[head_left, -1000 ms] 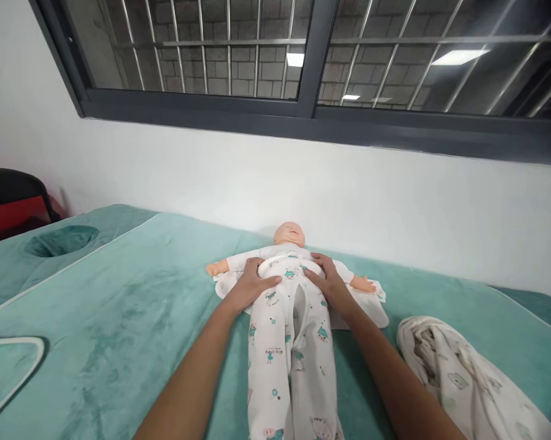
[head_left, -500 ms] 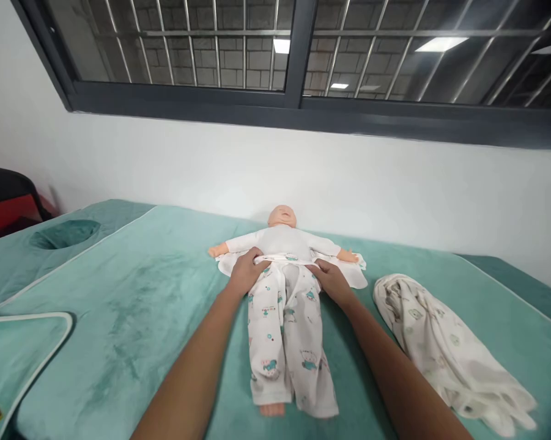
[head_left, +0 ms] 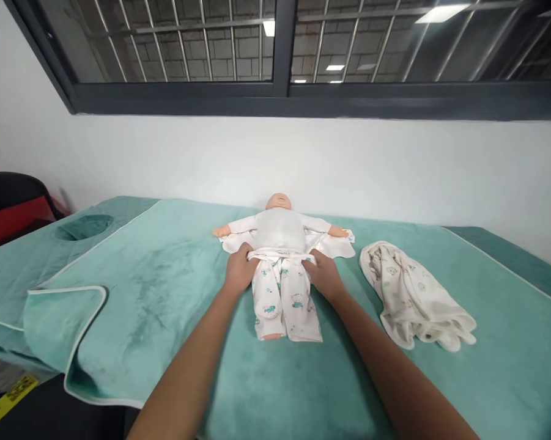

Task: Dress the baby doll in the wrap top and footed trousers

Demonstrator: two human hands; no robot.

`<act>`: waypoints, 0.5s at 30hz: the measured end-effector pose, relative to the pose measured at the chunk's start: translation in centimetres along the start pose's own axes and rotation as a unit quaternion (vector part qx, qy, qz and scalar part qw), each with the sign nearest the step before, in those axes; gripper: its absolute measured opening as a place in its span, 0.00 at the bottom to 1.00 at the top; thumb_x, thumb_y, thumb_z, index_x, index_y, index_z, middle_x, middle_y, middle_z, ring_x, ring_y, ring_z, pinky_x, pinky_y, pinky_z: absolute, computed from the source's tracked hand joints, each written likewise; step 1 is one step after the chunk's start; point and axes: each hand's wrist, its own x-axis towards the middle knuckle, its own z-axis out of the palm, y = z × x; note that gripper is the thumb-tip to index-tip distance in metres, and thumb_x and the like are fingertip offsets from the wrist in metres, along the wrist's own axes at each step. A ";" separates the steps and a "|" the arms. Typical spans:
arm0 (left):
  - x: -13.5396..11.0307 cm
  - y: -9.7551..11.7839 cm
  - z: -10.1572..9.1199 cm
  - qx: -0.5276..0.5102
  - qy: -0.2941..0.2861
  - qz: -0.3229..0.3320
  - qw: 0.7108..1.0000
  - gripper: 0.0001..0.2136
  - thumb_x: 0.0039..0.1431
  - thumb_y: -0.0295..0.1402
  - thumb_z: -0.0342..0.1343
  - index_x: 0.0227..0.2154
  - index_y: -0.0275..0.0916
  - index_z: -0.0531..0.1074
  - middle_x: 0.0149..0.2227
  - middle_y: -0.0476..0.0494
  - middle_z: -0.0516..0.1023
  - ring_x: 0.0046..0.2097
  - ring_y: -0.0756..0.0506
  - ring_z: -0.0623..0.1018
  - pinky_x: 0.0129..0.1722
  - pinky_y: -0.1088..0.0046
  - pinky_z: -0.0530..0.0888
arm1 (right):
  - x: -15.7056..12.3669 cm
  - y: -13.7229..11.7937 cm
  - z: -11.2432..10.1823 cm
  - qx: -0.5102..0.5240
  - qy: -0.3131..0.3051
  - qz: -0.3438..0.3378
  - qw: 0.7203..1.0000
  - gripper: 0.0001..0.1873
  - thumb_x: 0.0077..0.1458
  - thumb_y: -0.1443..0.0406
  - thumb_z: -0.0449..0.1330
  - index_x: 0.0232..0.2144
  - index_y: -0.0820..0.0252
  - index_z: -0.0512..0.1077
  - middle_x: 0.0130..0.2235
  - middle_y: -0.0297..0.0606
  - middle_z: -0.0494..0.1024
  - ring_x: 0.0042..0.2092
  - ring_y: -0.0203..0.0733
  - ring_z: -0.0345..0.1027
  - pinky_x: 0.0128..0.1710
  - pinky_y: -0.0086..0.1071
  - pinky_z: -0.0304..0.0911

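A baby doll [head_left: 279,201] lies on its back with its arms spread, its head toward the wall. It wears a white long-sleeved top [head_left: 281,229]. White printed pants [head_left: 298,302] cover its legs up to the waist, and part of one foot shows at the left cuff. My left hand [head_left: 239,267] is closed on the left side of the pants' waistband. On the opposite side, my right hand [head_left: 323,274] pinches the waistband too. Loose white cloth [head_left: 337,246] spreads beneath the doll's arms.
A crumpled white printed cloth [head_left: 415,296] lies to the right on the green bed cover [head_left: 156,305]. The cover's corner is folded at the left, near a face hole [head_left: 85,227]. A black and red chair [head_left: 16,211] stands far left; a wall and barred window rise behind.
The view has shifted, with the doll and the cloth appearing smaller and higher. Both hands still grip the waistband, which sits slightly lower against the white top.
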 end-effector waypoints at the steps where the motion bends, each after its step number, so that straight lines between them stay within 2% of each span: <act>1: -0.4 0.2 0.1 -0.006 0.006 -0.006 1.000 0.03 0.55 0.33 0.48 0.30 0.41 0.64 0.27 0.52 0.67 0.34 0.47 0.68 0.36 0.72 0.65 | -0.4 -0.1 0.1 0.026 0.006 0.012 1.000 0.11 0.51 0.58 0.52 0.22 0.57 0.60 0.23 0.28 0.63 0.29 0.37 0.57 0.30 0.28 0.51; 4: -1.8 0.6 -0.3 -0.034 -0.017 -0.007 0.999 0.07 0.57 0.37 0.50 0.34 0.40 0.66 0.31 0.50 0.71 0.36 0.47 0.70 0.36 0.73 0.67 | -1.6 -0.7 -0.4 0.060 -0.026 0.024 0.998 0.10 0.51 0.57 0.53 0.26 0.57 0.65 0.28 0.30 0.69 0.33 0.38 0.61 0.33 0.28 0.56; 7: -3.2 0.5 -1.5 -0.067 -0.091 0.028 0.993 0.17 0.52 0.44 0.57 0.41 0.39 0.68 0.40 0.47 0.73 0.41 0.45 0.72 0.40 0.72 0.69 | -3.3 -1.0 -1.9 0.063 -0.114 -0.012 0.991 0.13 0.49 0.54 0.59 0.31 0.58 0.69 0.34 0.32 0.72 0.37 0.41 0.63 0.37 0.29 0.58; 9: -4.2 0.2 -2.1 -0.067 -0.125 0.072 0.987 0.21 0.48 0.45 0.62 0.42 0.39 0.69 0.44 0.44 0.71 0.46 0.43 0.71 0.45 0.70 0.69 | -4.5 -0.9 -2.7 0.071 -0.173 -0.029 0.982 0.15 0.48 0.53 0.61 0.29 0.59 0.70 0.33 0.32 0.72 0.36 0.40 0.63 0.36 0.29 0.57; 10: -4.7 0.0 -2.3 -0.057 -0.125 0.096 0.986 0.20 0.47 0.46 0.62 0.39 0.39 0.69 0.45 0.44 0.70 0.47 0.43 0.70 0.47 0.69 0.68 | -5.0 -0.9 -2.9 0.076 -0.187 -0.031 0.979 0.15 0.48 0.54 0.61 0.26 0.60 0.69 0.31 0.31 0.70 0.34 0.38 0.61 0.34 0.28 0.56; 13: -6.1 -0.1 -2.0 -0.008 -0.085 0.126 0.988 0.14 0.51 0.45 0.59 0.27 0.39 0.68 0.35 0.47 0.71 0.43 0.44 0.70 0.45 0.69 0.67 | -5.9 -0.8 -2.7 0.106 -0.173 -0.006 0.979 0.17 0.50 0.55 0.58 0.20 0.60 0.62 0.23 0.29 0.62 0.29 0.34 0.55 0.29 0.27 0.51; 15: -6.9 0.1 -1.5 -0.002 -0.057 0.084 0.995 0.14 0.55 0.44 0.55 0.23 0.40 0.64 0.28 0.50 0.68 0.36 0.45 0.69 0.38 0.70 0.67 | -6.2 -1.1 -2.3 0.157 -0.148 0.023 0.976 0.16 0.51 0.55 0.56 0.20 0.60 0.60 0.22 0.28 0.60 0.28 0.33 0.53 0.28 0.26 0.50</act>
